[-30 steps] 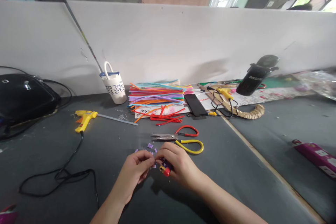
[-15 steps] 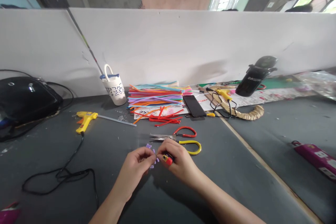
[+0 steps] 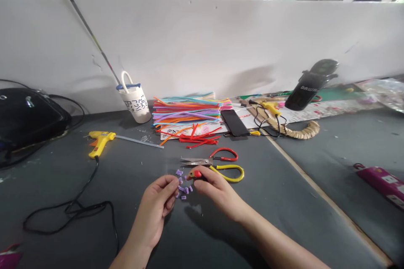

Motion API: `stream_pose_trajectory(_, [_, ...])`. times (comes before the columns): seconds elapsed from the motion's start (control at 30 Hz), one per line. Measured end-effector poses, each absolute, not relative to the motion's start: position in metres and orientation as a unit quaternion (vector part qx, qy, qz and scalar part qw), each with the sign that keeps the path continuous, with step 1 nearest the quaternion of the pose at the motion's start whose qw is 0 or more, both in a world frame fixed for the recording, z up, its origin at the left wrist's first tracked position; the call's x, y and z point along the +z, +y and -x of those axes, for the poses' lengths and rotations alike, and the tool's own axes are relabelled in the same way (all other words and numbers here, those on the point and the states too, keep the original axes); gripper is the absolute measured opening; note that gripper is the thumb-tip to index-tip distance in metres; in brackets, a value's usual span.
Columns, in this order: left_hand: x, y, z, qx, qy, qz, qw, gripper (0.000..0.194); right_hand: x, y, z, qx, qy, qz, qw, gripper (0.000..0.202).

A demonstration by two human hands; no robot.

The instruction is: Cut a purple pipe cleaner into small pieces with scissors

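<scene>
Here, right hand (image 3: pixel 217 187) clamped on lighter (image 3: pixel 196 174); left hand (image 3: pixel 158 201) fingertips pinched together beside purple bits (image 3: pixel 183 189).

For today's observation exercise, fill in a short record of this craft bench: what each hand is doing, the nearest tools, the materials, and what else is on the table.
left hand: left hand pinches a small purple piece above the table
right hand: right hand holds a small red-tipped lighter
between hands: purple straw bits scattered on the table
nearest tool: scissors, one red and one yellow handle, lying just beyond the right hand
materials: stack of coloured straws, loose red straws
other: yellow glue gun, white cup, black phone
</scene>
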State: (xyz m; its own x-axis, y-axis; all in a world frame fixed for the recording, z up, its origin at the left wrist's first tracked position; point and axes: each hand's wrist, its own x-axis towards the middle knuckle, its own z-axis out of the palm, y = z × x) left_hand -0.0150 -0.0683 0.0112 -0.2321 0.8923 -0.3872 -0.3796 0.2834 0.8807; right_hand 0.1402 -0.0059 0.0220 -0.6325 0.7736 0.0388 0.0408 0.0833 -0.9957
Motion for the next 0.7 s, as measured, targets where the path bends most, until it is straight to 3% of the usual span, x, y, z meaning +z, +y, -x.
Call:
stream_pose_trajectory(0.1, [0.012, -0.07, 0.016, 0.558, 0.55, -0.242, 0.572, 0.019, 0.016, -0.006, -0.136, 0.632, -0.635, 0.33, 0.297, 0.043])
stream_pose_trajectory(0.17, [0.012, -0.07, 0.015, 0.556, 0.546, -0.248, 0.575, 0.019, 0.012, -0.007, -0.133, 0.641, -0.616, 0.348, 0.298, 0.048])
stream_pose_trajectory(0.37, [0.009, -0.071, 0.007, 0.524, 0.549, -0.245, 0.603, 0.022, 0.014, -0.013, -0.127, 0.654, -0.588, 0.363, 0.308, 0.016])
stream_pose_trajectory(0.7, [0.008, -0.072, 0.008, 0.492, 0.533, -0.222, 0.652, 0.012, 0.017, -0.01, -0.13, 0.605, -0.639, 0.37, 0.297, 0.006])
